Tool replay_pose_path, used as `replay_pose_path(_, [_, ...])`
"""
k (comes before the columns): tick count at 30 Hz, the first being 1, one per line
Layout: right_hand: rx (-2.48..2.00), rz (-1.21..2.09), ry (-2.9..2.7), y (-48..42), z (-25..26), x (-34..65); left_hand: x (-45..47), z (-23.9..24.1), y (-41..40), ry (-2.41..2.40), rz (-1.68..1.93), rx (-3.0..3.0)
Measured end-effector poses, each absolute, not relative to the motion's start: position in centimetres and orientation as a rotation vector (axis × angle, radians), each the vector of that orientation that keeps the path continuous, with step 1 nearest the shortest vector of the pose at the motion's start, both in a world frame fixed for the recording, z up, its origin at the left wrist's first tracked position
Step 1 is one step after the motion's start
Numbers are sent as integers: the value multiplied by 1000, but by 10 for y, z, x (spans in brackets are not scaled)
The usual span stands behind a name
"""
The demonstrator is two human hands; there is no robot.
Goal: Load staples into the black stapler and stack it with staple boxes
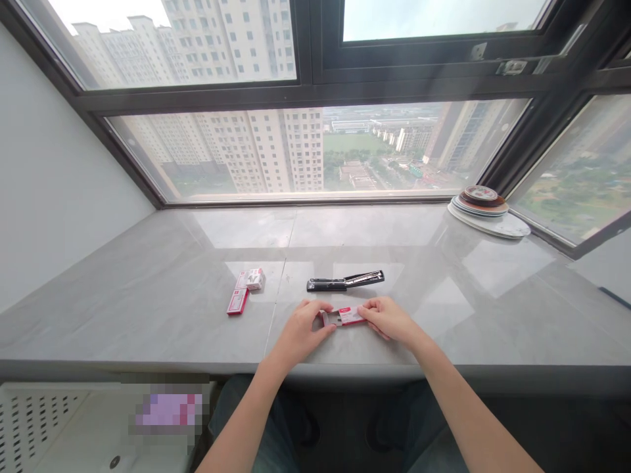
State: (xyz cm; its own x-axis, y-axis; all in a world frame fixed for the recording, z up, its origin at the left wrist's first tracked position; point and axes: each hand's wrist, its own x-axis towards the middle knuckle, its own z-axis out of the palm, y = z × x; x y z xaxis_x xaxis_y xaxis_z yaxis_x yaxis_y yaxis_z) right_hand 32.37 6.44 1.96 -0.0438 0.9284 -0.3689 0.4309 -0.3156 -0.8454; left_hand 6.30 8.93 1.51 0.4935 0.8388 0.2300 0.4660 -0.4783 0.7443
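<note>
Just below the frame's centre, the person's left hand (302,330) and right hand (387,319) angle inward, fingers gripping opposite ends of a red-and-white box (350,315).

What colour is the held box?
The held box is red and white outside; head view.

red-white box (351,315) in both hands (300,330) (389,319)

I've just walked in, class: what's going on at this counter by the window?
The right hand holds one end of a small red-and-white box, while the left hand has its thumb and fingers around the other end, which looks open. Just beyond lies a black stapler, swung open. A few more boxes sit to the left.
</note>
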Motion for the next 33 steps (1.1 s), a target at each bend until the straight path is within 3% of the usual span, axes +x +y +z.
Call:
replay_pose_path(4, [-1889,976,-1588,65,31,326,63,16,87,1069,818,2118])
replay_pose_path(7, [-1757,659,-1891,70,49,311,65,18,86,1056,816,2115])
replay_pose_path(15, [-1628,322,-2647,100,85,264,64,26,86,1060,791,2138])
replay_pose_path(25, [-1502,355,-2699,108,81,264,64,27,87,1067,765,2143])
replay_pose_path(33, [-1458,872,-2094,80,53,323,61,20,89,1034,789,2092])
